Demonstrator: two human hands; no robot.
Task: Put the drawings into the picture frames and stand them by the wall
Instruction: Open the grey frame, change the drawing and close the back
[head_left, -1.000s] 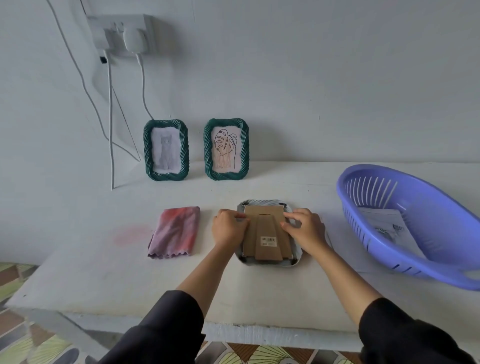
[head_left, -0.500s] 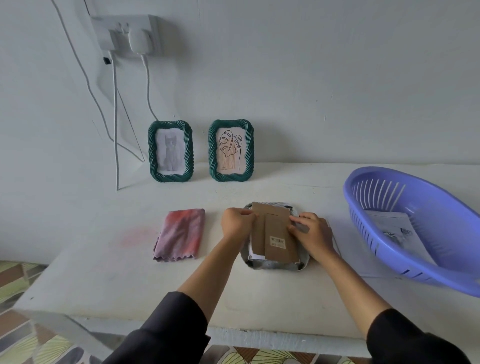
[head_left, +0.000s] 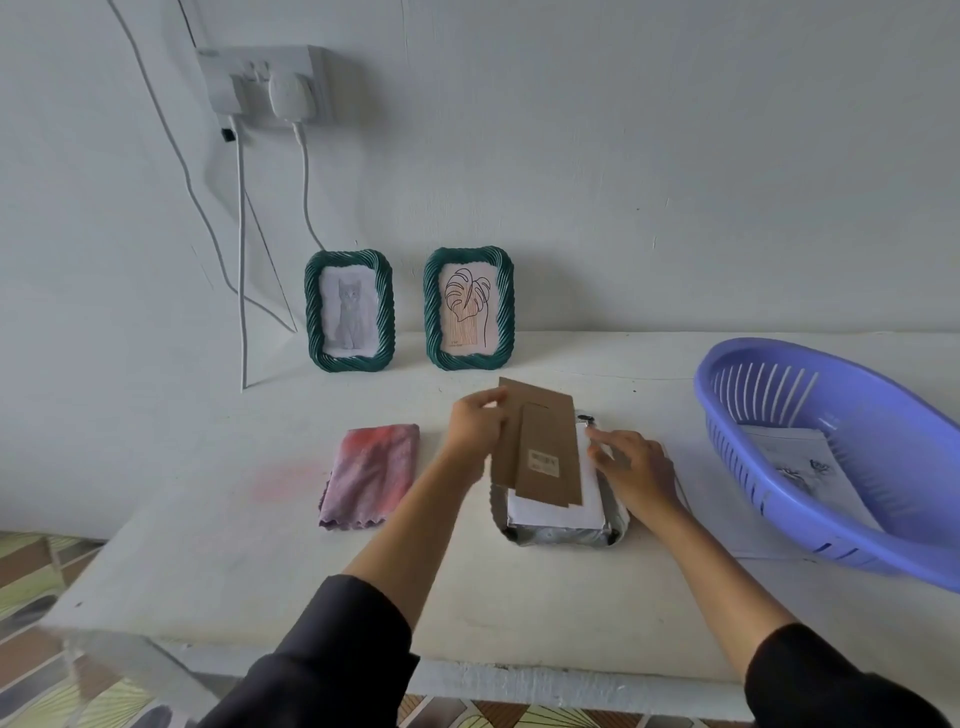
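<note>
Looking down from the head camera onto a grey frame, face down on the white table, with a white drawing sheet lying in its open back. Pinching a brown cardboard backing by its left edge with the left hand, fingers curled round it, board raised, tilted and partly covering the sheet. Keeping the right hand at the grey frame's right rim, fingers loosely stretched and gripping nothing; cannot tell whether touching the rim. Hands apart, one on either side of the board.

Behind the grey frame, upright at the wall: a green frame with a cat drawing and, just beside it, a green frame with a leaf drawing. Left of the grey frame, a folded pink cloth. Right of it, a blue basket holding another printed sheet. High up and to the left, a wall socket with cables hanging down.
</note>
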